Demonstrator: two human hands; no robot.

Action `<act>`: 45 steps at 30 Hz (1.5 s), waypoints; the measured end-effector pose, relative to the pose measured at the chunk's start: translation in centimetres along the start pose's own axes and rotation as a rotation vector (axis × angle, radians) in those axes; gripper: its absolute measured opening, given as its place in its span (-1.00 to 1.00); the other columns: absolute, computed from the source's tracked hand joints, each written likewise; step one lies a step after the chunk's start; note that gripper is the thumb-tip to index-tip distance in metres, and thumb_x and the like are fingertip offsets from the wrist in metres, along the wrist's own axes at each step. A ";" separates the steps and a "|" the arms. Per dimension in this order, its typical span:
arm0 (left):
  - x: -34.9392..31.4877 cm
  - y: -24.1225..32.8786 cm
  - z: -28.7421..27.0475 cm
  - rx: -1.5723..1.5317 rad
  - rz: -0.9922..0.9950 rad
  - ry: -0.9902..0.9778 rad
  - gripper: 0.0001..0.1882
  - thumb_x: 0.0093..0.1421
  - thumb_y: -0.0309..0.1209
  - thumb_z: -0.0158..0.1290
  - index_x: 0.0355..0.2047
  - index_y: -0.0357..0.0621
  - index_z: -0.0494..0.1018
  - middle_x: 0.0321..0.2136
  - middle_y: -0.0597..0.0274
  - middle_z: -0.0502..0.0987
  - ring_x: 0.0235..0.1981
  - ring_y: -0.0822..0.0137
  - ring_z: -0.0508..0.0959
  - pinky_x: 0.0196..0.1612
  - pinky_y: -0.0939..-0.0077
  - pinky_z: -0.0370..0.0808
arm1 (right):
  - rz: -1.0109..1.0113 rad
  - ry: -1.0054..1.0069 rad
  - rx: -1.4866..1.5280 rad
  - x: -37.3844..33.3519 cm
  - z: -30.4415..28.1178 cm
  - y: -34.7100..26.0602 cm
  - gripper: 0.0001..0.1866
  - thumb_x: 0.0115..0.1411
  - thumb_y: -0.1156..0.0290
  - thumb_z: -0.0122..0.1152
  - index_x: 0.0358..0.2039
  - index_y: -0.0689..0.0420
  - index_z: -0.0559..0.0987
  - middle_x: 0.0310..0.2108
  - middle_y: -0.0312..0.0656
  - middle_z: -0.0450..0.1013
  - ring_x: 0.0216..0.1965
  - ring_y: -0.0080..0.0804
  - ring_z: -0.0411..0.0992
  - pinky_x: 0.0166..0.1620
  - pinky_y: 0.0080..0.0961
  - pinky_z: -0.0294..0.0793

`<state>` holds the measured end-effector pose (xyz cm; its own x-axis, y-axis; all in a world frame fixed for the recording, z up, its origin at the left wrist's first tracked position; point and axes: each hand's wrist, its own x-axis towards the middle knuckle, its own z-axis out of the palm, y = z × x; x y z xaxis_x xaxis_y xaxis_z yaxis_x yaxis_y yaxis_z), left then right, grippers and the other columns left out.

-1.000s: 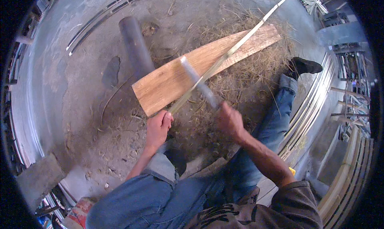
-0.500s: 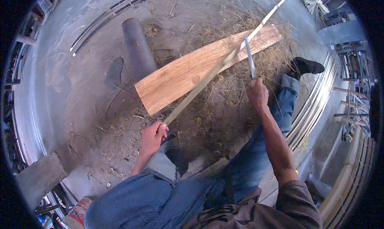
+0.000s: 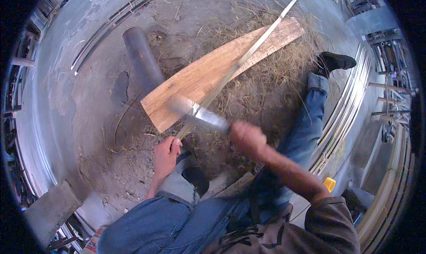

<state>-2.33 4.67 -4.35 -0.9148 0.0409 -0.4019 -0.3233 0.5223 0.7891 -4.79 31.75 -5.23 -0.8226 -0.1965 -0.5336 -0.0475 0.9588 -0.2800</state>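
Note:
My left hand is closed round the near end of a long, thin bamboo strip. The strip slants up and to the right across a broad wooden board, past its far end. My right hand grips a knife by its handle. The shiny knife blade lies across the strip a little beyond my left hand, its tip smeared by motion over the board. Whether the edge bites into the strip cannot be made out.
A dark cylinder lies against the board's left side. Curly shavings litter the floor under and around it. Long strips lie beyond my outstretched right leg, with a bundle of pale poles nearer. A concrete block stands at left.
My right hand has swept the knife along the strip, from the board's far end down toward my left hand. My left hand keeps its hold on the strip. The view has shifted slightly.

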 end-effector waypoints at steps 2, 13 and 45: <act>-0.6 -0.2 -0.2 -0.039 -0.019 -0.016 -0.68 0.23 -0.23 -0.13 -0.52 -0.21 0.39 -0.76 0.30 0.37 -0.71 0.49 0.39 -0.58 0.57 0.34 | 0.047 0.312 0.159 1.8 -3.0 3.8 -0.87 0.00 0.44 -0.03 -0.43 0.21 0.30 -0.53 0.09 0.41 -0.48 0.07 0.44 -0.42 -0.10 0.44; -0.2 0.0 0.1 -0.045 -0.019 0.073 -0.69 0.23 -0.24 -0.13 -0.52 -0.20 0.39 -0.78 0.30 0.35 -0.73 0.47 0.36 -0.61 0.55 0.29 | -0.111 0.266 0.010 2.6 -0.9 5.8 -0.79 0.13 0.29 -0.09 -0.35 0.17 0.39 -0.44 -0.03 0.44 -0.37 -0.11 0.45 -0.40 -0.17 0.45; 1.0 1.0 2.3 -0.106 0.046 0.014 -0.72 0.22 -0.27 -0.11 -0.50 -0.21 0.40 -0.75 0.26 0.41 -0.71 0.44 0.44 -0.60 0.52 0.35 | -0.306 0.329 -0.418 5.4 5.3 11.9 -0.90 -0.04 0.42 0.04 -0.46 0.08 0.38 -0.55 -0.17 0.41 -0.52 -0.23 0.43 -0.46 -0.23 0.44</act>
<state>-3.06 7.21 -5.02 -0.9322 0.0506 -0.3584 -0.3042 0.4272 0.8515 -6.79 41.01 -15.66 -0.8653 -0.4658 -0.1854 -0.4724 0.8813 -0.0093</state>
